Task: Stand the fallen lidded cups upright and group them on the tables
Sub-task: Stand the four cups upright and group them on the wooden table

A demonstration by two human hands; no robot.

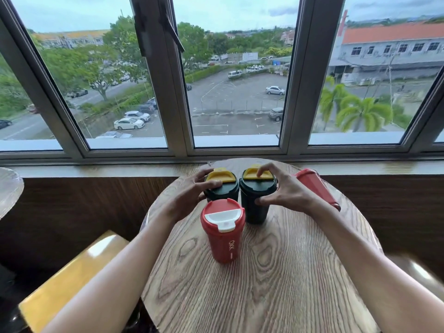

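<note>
Two black cups with yellow lids stand upright side by side at the far middle of the round wooden table [276, 284]. My left hand [192, 195] grips the left black cup [224, 189] round its lid. My right hand [286, 188] grips the right black cup [254, 205], thumb on its side and fingers over the lid. In front of them a red cup with a white lid [223, 231] stands upright, touching or almost touching the right black cup. A second red cup [314, 186] lies on its side at the table's far right, behind my right wrist.
A window sill [96, 168] and a dark wooden wall panel run behind the table. A yellow wooden bench seat [72, 280] sits low at the left. The edge of another round table [9, 188] shows at the far left.
</note>
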